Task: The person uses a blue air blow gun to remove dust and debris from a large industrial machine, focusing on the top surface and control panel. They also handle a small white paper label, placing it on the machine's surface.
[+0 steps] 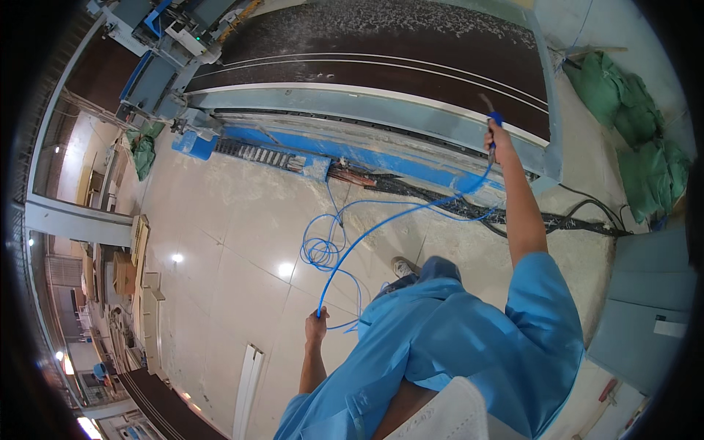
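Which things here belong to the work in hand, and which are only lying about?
Apparently in use:
air gun, in the right hand
blue hose, in the left hand
dusty dark board

Probably lying about:
green bags
white strip on the floor

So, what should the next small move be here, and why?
Probably swing the gun in the right hand toward the far side of the board: white dust looks thickest there, while the gun points over the near side. The left hand holds the hose, whose floor coils suggest slack.
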`<action>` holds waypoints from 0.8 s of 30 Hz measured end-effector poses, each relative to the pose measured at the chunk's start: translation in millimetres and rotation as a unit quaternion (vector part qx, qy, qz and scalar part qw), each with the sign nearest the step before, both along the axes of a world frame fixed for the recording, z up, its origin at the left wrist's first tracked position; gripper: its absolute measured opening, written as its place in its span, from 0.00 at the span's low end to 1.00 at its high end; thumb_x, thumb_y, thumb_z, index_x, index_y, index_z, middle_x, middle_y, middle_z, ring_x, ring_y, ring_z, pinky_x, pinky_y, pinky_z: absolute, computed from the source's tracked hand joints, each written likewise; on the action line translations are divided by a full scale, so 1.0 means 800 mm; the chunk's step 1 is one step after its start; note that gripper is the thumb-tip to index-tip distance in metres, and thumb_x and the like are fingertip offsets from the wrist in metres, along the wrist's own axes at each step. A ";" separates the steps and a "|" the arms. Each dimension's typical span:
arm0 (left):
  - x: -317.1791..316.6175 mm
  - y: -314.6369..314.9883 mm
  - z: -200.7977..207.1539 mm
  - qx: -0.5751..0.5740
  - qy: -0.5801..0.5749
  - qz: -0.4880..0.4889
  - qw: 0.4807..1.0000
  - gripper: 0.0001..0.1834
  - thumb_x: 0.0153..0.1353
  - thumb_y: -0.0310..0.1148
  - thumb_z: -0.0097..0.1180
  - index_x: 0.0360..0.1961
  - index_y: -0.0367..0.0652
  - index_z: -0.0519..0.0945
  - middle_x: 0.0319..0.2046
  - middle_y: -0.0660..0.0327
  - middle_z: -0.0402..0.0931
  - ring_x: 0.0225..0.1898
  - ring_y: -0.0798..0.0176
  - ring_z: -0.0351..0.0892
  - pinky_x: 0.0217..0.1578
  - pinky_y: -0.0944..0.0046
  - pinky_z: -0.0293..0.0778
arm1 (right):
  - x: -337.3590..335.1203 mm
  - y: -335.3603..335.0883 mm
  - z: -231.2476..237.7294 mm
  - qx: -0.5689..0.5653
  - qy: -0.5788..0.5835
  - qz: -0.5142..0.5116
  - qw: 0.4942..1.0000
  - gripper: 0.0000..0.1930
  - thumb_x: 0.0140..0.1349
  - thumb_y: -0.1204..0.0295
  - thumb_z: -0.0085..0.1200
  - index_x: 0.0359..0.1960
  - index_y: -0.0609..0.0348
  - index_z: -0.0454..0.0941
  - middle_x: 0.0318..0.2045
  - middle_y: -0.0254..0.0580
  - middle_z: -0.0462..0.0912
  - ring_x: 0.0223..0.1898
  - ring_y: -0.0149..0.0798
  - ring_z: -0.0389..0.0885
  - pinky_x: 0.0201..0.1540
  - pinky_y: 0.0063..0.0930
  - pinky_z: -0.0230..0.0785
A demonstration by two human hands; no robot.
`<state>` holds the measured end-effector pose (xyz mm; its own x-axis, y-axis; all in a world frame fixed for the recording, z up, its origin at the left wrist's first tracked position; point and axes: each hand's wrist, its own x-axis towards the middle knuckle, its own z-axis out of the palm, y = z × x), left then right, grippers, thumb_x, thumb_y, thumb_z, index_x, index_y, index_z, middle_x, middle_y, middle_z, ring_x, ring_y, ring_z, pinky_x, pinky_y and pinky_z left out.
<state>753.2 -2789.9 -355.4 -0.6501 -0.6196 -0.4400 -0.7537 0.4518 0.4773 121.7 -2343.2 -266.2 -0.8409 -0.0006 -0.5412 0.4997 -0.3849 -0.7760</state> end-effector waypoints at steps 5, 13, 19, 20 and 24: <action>-0.064 -0.004 0.032 -0.033 -0.033 -0.038 0.998 0.22 0.68 0.54 0.49 0.32 0.48 0.85 0.27 0.52 0.83 0.34 0.44 0.84 0.35 0.49 0.76 | -0.060 0.042 -0.001 -0.042 0.020 -0.290 0.956 0.18 0.74 0.54 0.46 0.30 0.53 0.64 0.17 0.32 0.65 0.16 0.31 0.63 0.20 0.34 0.57; -0.179 -0.006 0.063 0.002 -0.021 -0.060 0.998 0.26 0.70 0.56 0.47 0.32 0.45 0.85 0.27 0.52 0.84 0.34 0.45 0.85 0.35 0.51 0.76 | -0.201 0.022 -0.029 -0.151 0.007 -0.194 0.969 0.16 0.74 0.55 0.47 0.33 0.50 0.63 0.17 0.30 0.65 0.15 0.28 0.64 0.20 0.28 0.60; -0.231 -0.044 0.077 0.005 -0.019 0.009 1.000 0.26 0.70 0.53 0.46 0.32 0.42 0.85 0.25 0.50 0.82 0.32 0.46 0.84 0.35 0.53 0.75 | -0.278 -0.092 -0.040 -0.164 -0.050 0.023 0.985 0.17 0.72 0.54 0.52 0.32 0.50 0.64 0.15 0.27 0.66 0.14 0.24 0.64 0.17 0.21 0.57; -0.240 -0.049 0.079 0.017 -0.028 0.021 0.999 0.26 0.70 0.53 0.47 0.32 0.42 0.85 0.25 0.50 0.83 0.31 0.46 0.84 0.35 0.53 0.75 | -0.289 -0.109 -0.039 -0.151 -0.060 0.055 0.985 0.17 0.72 0.54 0.52 0.32 0.51 0.65 0.15 0.27 0.66 0.14 0.24 0.64 0.17 0.21 0.57; -0.275 -0.055 0.086 -0.004 -0.036 0.011 0.999 0.24 0.71 0.50 0.48 0.33 0.41 0.85 0.26 0.53 0.84 0.31 0.51 0.85 0.34 0.55 0.76 | -0.335 -0.135 -0.039 -0.107 0.020 -0.025 0.994 0.17 0.71 0.54 0.53 0.32 0.51 0.68 0.14 0.29 0.67 0.13 0.26 0.65 0.15 0.24 0.59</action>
<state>533.1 -2833.8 -286.5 -0.6025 -0.6379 -0.4798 -0.7962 0.4381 0.4173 -146.6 -2450.9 -297.7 -0.8640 -0.0693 -0.4986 0.4453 -0.5672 -0.6928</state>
